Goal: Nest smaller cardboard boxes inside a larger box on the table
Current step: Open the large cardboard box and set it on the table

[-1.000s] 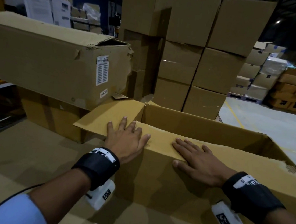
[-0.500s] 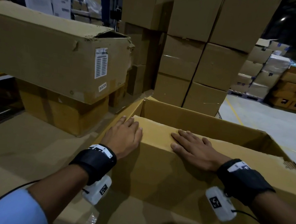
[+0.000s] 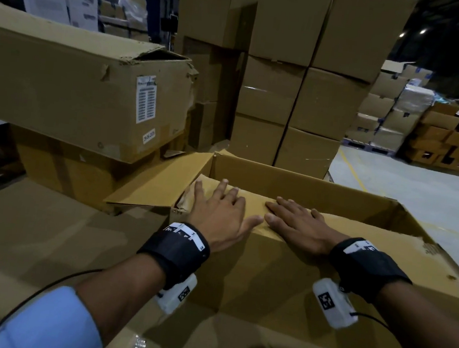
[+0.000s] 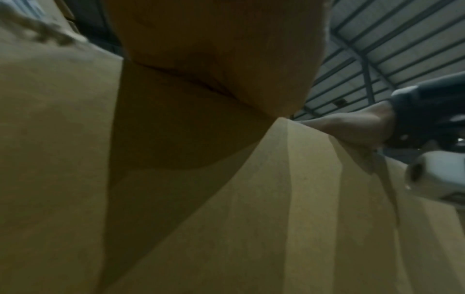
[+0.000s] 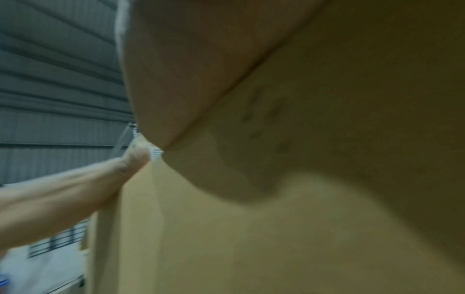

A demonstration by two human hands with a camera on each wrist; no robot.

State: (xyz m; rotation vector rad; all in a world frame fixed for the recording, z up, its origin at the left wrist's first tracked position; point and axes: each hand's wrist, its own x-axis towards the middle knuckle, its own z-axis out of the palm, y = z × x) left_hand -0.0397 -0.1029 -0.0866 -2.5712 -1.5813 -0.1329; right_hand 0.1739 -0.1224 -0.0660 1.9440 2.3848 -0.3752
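Note:
A large open cardboard box (image 3: 292, 184) stands in front of me, its left flap (image 3: 158, 189) hanging outward. A flat brown cardboard panel (image 3: 363, 233) fills its top; I cannot tell whether it is a smaller box's lid or a folded flap. My left hand (image 3: 219, 206) and right hand (image 3: 294, 220) press flat on this panel side by side, fingers straight, thumbs almost touching. In the left wrist view the left palm (image 4: 214, 39) lies on cardboard (image 4: 276, 218). The right wrist view shows only the right palm (image 5: 201, 69) against cardboard (image 5: 251, 238).
A long battered box with a white label (image 3: 76, 84) rests on another box (image 3: 75, 174) at the left, close to the open flap. Tall stacks of cartons (image 3: 296, 95) stand behind. Grey floor (image 3: 418, 199) and more pallets of boxes (image 3: 447, 140) lie to the right.
My left hand has slid from the panel's left edge rightward, toward the right hand. The big box's left flap, upright half a second ago, hangs outward again.

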